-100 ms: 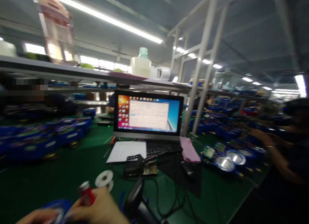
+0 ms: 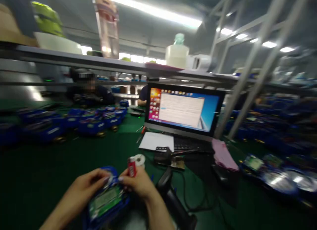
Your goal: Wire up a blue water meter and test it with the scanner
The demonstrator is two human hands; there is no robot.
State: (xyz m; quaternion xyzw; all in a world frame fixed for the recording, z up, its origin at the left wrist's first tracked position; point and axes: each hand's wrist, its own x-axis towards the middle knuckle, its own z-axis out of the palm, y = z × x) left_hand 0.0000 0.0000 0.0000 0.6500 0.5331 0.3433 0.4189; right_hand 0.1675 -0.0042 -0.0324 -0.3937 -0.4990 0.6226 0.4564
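Note:
A blue-cased device [image 2: 105, 200] with a green circuit board lies low in the view, between my two hands. My left hand [image 2: 90, 182] is closed in a pinch over the far end of its case; blur hides what the fingertips grip. In my closed right hand [image 2: 140, 183] is what looks like a red lighter [image 2: 132, 167], standing upright from the fist. The right thumb and fingertips meet at the device's right edge. Just beyond that hand is a white spool [image 2: 140, 159], partly covered by it.
A black handheld scanner [image 2: 173, 203] stands right of my hands, its cables trailing near a mouse [image 2: 221, 175]. Ahead are a monitor [image 2: 184, 109], white paper [image 2: 157, 141] and a pink cloth [image 2: 224, 154]. Blue devices [image 2: 91, 122] line the left; more lie right. A person [image 2: 92, 89] sits beyond.
The view has swung left and down, so the scene sits further right and both hands now show more fully. The red lighter stays in my right hand.

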